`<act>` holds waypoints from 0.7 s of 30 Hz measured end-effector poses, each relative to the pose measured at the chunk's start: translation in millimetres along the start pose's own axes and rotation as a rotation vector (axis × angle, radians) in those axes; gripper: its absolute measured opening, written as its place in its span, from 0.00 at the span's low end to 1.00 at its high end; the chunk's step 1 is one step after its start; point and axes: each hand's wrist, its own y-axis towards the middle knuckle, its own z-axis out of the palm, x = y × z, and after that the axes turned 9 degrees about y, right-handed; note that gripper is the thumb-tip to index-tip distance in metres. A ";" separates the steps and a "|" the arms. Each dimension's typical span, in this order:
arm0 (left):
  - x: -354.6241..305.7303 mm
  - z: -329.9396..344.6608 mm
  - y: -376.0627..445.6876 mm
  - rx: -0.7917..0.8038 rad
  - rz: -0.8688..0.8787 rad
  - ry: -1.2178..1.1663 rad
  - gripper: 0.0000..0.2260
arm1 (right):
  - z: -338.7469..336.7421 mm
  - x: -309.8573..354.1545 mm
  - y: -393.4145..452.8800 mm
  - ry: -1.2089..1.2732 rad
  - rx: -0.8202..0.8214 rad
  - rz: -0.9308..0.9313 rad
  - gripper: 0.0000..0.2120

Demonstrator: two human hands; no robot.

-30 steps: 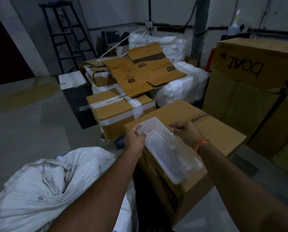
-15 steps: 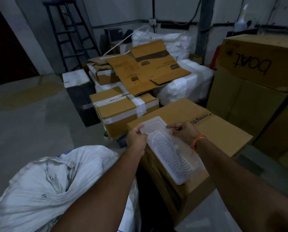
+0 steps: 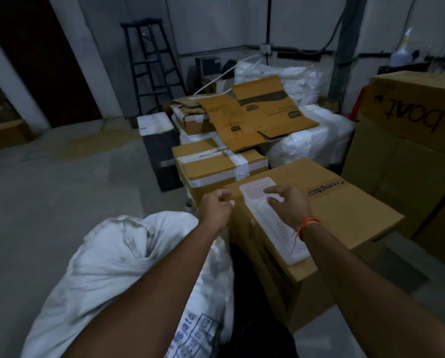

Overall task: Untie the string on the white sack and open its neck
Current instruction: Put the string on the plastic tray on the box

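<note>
The white sack (image 3: 107, 262) lies on the floor at lower left, crumpled and bulging, with blue print on its near side. I cannot make out its string or neck. A clear plastic tray (image 3: 273, 223) rests on the brown carton (image 3: 345, 215) to the right of the sack. My left hand (image 3: 216, 208) hovers just left of the tray's far end, fingers curled loosely, holding nothing. My right hand (image 3: 288, 205) is spread above the tray, fingers apart, an orange thread around the wrist.
Taped cartons (image 3: 216, 166) and flattened cardboard (image 3: 255, 117) are piled behind. Large boxes (image 3: 410, 140) stack at the right. White wrapped bundles (image 3: 314, 140) and a black stepladder (image 3: 149, 68) stand near the back wall. Grey floor (image 3: 61, 189) stretches left.
Both hands have let go of the plastic tray, which now lies flat on the carton. My left hand pulled away to the left; my right hand lifted and opened above it.
</note>
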 end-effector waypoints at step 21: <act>154.0 -204.2 -132.2 -0.494 -0.131 0.160 0.11 | 220.7 126.9 -113.1 0.213 0.421 -0.147 0.08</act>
